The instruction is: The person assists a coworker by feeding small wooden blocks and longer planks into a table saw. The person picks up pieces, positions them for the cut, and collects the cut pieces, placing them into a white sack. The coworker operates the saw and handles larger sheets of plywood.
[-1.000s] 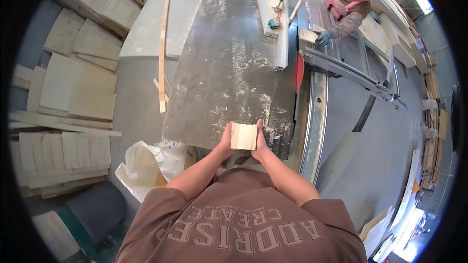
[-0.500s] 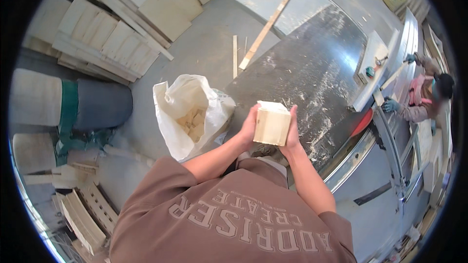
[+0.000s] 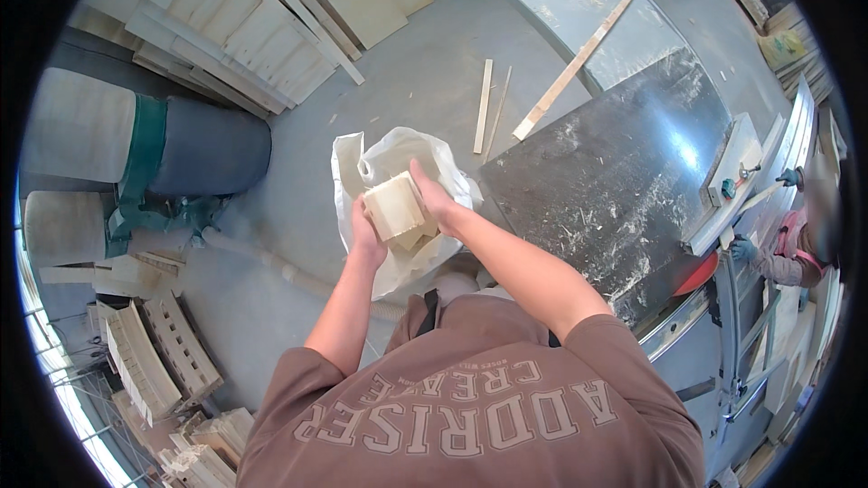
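A: Both hands are on a small stack of pale wood offcuts (image 3: 395, 209), held right over the mouth of the white sack (image 3: 398, 163) on the floor, left of the saw desk (image 3: 615, 172).

B: How is the grip?

A: The left hand (image 3: 364, 233) supports the near left side from below, and the right hand (image 3: 432, 197) clamps the far right side. The fingers of both are pressed against the stack's faces, squeezing it between them; I can't see the fingertips on the hidden sides.

B: So what could slip?

A: The stack looks like several loose pieces, not one block. If the squeeze eases unevenly, I'd judge a lower piece could slide out and land on the concrete floor (image 3: 271, 217) beside the sack instead of inside it.

B: And the sack itself?

A: Its rim is soft and sagging, with the near edge folded in. A piece catching that fold could tip the opening shut or bounce out. There already seem to be offcuts inside, so the pile may be high.

B: Anything nearby to mind?

A: Thin wood strips (image 3: 485, 105) lie on the floor just beyond the sack, a likely tripping point. Another person in gloves (image 3: 768, 248) works at the far right end of the saw, well apart
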A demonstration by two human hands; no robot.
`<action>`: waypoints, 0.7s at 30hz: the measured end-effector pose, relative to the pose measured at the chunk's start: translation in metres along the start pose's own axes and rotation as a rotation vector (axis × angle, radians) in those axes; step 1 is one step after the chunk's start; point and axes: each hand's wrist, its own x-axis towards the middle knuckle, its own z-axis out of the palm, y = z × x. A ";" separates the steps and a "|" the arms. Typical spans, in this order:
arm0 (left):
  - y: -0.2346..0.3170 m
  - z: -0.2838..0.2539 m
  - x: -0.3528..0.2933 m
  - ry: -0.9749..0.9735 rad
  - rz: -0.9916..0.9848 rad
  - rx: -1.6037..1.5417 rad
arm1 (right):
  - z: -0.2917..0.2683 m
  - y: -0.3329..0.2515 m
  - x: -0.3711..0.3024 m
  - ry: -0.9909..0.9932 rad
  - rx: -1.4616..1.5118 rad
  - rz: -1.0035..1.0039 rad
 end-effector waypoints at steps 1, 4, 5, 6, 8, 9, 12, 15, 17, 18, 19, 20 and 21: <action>-0.009 -0.026 0.019 0.108 -0.079 0.059 | -0.003 0.008 0.005 0.031 -0.153 0.018; -0.021 -0.038 0.033 0.260 -0.076 0.133 | -0.006 0.033 0.002 0.362 -0.513 -0.051; -0.031 -0.054 0.047 0.232 -0.063 0.107 | -0.009 0.039 -0.004 0.406 -0.517 -0.146; -0.036 -0.050 0.046 0.277 -0.048 0.178 | -0.016 0.040 -0.014 0.368 -0.474 -0.229; -0.040 -0.032 0.042 0.355 -0.009 0.330 | -0.027 0.036 -0.042 0.297 -0.381 -0.402; -0.049 -0.030 0.045 0.339 0.042 0.376 | -0.024 0.028 -0.064 0.362 -0.326 -0.466; -0.080 -0.004 0.051 0.280 0.235 0.615 | -0.056 0.040 -0.099 0.391 -0.205 -0.574; -0.101 0.067 0.015 0.222 0.515 0.980 | -0.098 0.060 -0.144 0.513 -0.134 -0.564; -0.112 0.103 -0.005 0.067 0.576 0.994 | -0.122 0.074 -0.181 0.634 -0.134 -0.552; -0.120 0.115 -0.014 -0.007 0.603 1.007 | -0.133 0.087 -0.198 0.716 -0.130 -0.540; -0.130 0.123 -0.018 0.003 0.617 1.078 | -0.148 0.107 -0.211 0.801 -0.107 -0.537; -0.139 0.129 -0.020 0.024 0.638 1.147 | -0.159 0.123 -0.226 0.865 -0.106 -0.546; -0.144 0.135 -0.025 0.005 0.732 1.276 | -0.168 0.137 -0.241 0.924 -0.105 -0.555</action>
